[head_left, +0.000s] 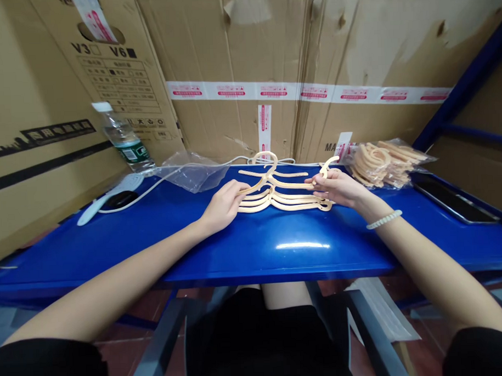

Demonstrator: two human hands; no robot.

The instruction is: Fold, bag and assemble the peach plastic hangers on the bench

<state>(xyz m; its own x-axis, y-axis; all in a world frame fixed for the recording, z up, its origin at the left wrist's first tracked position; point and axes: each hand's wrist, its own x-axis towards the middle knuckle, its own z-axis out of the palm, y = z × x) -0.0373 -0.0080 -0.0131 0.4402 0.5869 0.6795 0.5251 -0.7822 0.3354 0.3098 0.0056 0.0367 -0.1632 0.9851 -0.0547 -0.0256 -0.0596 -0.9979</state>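
Several cream plastic hangers [295, 207] lie stacked on the blue table [253, 248] in front of me. Above them a hanger [292, 183] with its hook pointing away is held between my two hands. My left hand [226, 204] is closed on its left end. My right hand [337, 187], with a beaded bracelet at the wrist, is closed round the right end, where a curved cream piece [330, 162] sticks up past the fingers. Another hanger arm lies just behind the held one.
Clear bags of cream hangers [382, 162] and a black phone [457, 201] lie at the right. A water bottle [130, 145], a white brush-like object [111, 198], a white cable and a crumpled plastic bag [193, 171] are at the left. Cardboard [232, 123] stands behind.
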